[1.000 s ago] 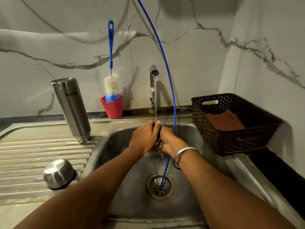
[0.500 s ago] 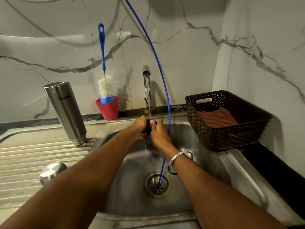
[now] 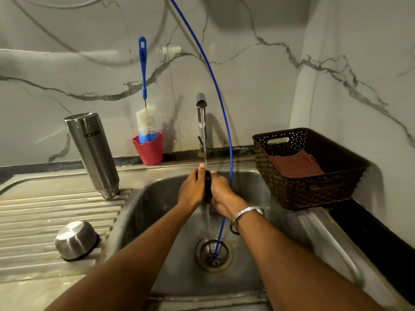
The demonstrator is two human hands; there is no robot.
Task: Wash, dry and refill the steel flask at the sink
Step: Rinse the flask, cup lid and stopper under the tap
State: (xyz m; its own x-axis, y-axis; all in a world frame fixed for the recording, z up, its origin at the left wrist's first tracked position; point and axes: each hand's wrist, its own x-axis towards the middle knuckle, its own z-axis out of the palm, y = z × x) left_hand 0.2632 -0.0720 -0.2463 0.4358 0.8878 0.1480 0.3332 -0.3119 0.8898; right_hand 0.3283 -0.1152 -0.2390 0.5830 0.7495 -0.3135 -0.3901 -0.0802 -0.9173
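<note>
Left hand and right hand both grip a small black flask part under the tap's stream, and being wet it could slip into the steel sink.

A steel drainboard left of the sink carries the upturned flask at the far side and a steel cap nearer; a brown basket sits right.

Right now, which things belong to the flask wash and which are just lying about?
In the job: steel flask upside down on the drainboard; steel cap; black part held by both hands under the running tap; bottle brush.
Lying about: basket with cloth; blue tube.
</note>
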